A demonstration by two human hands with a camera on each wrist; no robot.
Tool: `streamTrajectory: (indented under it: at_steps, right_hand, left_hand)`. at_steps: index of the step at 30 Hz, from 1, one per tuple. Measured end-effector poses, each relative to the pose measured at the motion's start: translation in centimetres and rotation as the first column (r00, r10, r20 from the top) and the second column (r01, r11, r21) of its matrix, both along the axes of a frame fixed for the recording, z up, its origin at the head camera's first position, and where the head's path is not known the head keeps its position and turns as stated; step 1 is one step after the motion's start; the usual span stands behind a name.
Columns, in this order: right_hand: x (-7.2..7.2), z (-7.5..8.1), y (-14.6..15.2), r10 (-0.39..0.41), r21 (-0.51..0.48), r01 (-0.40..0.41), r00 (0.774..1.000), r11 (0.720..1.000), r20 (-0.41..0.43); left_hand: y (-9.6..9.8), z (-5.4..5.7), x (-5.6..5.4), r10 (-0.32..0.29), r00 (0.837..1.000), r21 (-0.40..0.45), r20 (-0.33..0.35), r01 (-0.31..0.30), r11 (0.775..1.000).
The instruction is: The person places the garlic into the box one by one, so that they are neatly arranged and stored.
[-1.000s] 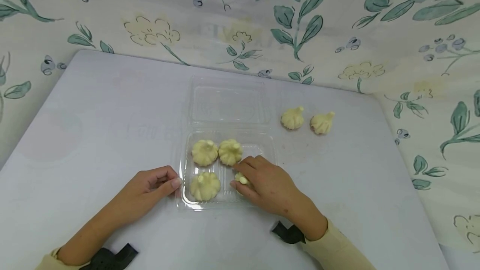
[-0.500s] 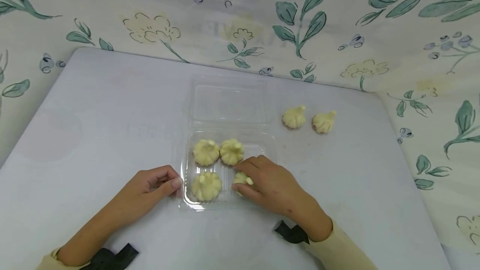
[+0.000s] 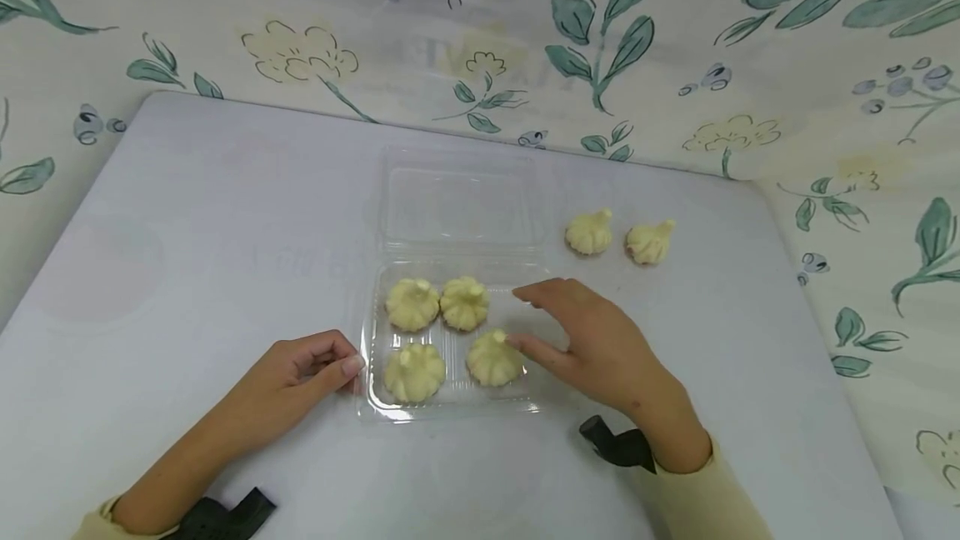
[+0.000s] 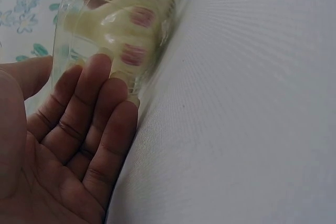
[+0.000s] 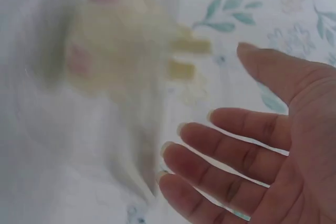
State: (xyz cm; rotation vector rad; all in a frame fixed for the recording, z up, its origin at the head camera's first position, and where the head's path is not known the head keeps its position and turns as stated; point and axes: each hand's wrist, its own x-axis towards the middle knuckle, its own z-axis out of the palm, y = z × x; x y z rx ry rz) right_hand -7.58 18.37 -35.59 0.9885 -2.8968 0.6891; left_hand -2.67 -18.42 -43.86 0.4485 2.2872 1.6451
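Note:
A clear plastic clamshell box [image 3: 450,419] lies with its lid folded back. Inside are pale yellow, pleated, garlic-shaped pieces with stubby tops: two at the back, a front-left piece [image 3: 414,373] and a front-right piece [image 3: 493,359]. Beside the front-right piece hovers my right hand [image 3: 600,344], thumb and fingers spread, nothing between them; the right wrist view shows its fingers [image 5: 220,161] apart. My left hand [image 3: 303,377] touches the box's left side, thumb tip at the rim. In the left wrist view its nearly straight fingers [image 4: 113,108] rest against the clear wall, with pink-marked pieces behind.
To the right of the lid [image 3: 461,202], a left loose piece [image 3: 588,233] and a right loose piece [image 3: 648,242] sit on the white table [image 3: 225,232]. Floral cloth [image 3: 420,32] hangs behind the table's back edge. Black wrist mounts [image 3: 618,444] are on both arms.
My right hand has let go of the front-right piece and drawn back to the right with its fingers spread. That piece stays in the box. My left hand keeps its place at the box's side.

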Motion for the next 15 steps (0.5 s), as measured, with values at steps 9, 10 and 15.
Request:
streamTrajectory:
  at_steps: [9,10,15]
  right_hand:
    - [-2.8,2.1,4.5,-0.281,-0.150,0.264,0.953,0.953,-0.109]
    - [-3.2,2.1,4.8,-0.319,-0.150,0.304,0.943,0.941,-0.090]
    - [-4.9,1.7,5.8,-0.467,-0.104,0.471,0.882,0.876,0.055]
  left_hand:
    - [0.0,0.2,0.1,0.008,1.000,0.017,-0.016,-0.008,1.000]
    - [0.0,0.2,0.1,0.009,1.000,0.017,-0.016,-0.009,1.000]
    - [0.1,0.2,-0.1,0.006,1.000,0.018,-0.003,-0.006,1.000]
